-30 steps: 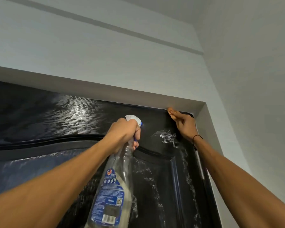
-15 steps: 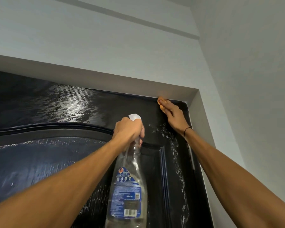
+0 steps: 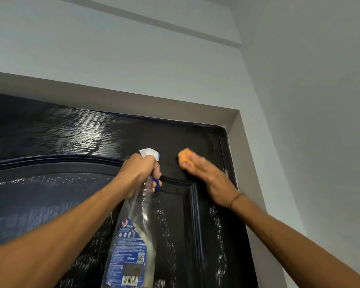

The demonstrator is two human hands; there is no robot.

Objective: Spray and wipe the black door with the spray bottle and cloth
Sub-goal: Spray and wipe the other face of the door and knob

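The black door (image 3: 50,132) fills the lower left, glossy and wet, with white foam streaks on its right panel. My left hand (image 3: 140,173) grips the neck of a clear spray bottle (image 3: 131,242) with a blue label, white nozzle and blue trigger, held up near the door's top. My right hand (image 3: 204,173) lies with straight fingers over an orange cloth (image 3: 184,157), pressing it flat against the door just right of the nozzle. Most of the cloth is hidden under the fingers.
A grey door frame (image 3: 133,98) runs along the top and down the right side of the door. A pale wall (image 3: 112,48) rises above, and a side wall (image 3: 310,121) stands close on the right.
My right hand has slid with the cloth from the door's top right corner down and left, toward the nozzle. The left hand and bottle stay at about the same spot on the door.
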